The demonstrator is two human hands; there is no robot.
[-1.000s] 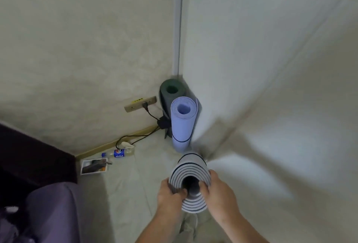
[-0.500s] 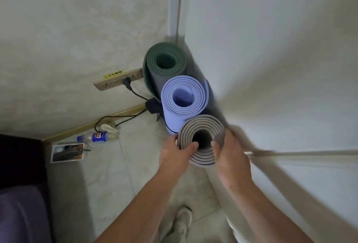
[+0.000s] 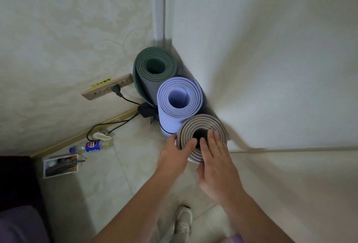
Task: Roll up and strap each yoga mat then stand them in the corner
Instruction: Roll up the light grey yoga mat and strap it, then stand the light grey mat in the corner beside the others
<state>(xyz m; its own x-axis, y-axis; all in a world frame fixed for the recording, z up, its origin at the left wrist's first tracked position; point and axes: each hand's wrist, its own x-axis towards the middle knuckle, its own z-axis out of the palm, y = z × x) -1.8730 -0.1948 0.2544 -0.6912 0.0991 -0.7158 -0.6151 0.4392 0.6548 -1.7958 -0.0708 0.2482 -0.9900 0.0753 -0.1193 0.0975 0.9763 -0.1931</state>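
Three rolled yoga mats stand upright in a row along the right wall, seen end-on from above. The green mat [image 3: 155, 64] is deepest in the corner, the lilac mat [image 3: 179, 97] stands in front of it with a thin black strap low on its side, and the grey mat [image 3: 201, 126] is nearest me. My left hand [image 3: 174, 155] grips the grey mat's left rim, thumb on its top. My right hand [image 3: 215, 157] lies flat with spread fingers over the mat's top, covering part of its hollow core.
A power strip [image 3: 107, 89] sits low on the left wall with a black cable [image 3: 124, 118] running to the floor. A plastic bottle [image 3: 91, 145] and a small photo card [image 3: 61, 165] lie by the skirting. My shoe [image 3: 183, 221] is below; dark furniture fills the lower left.
I carried the grey mat forward and stood it next to the lilac one. My right hand left the mat's side and now lies flat on its top.
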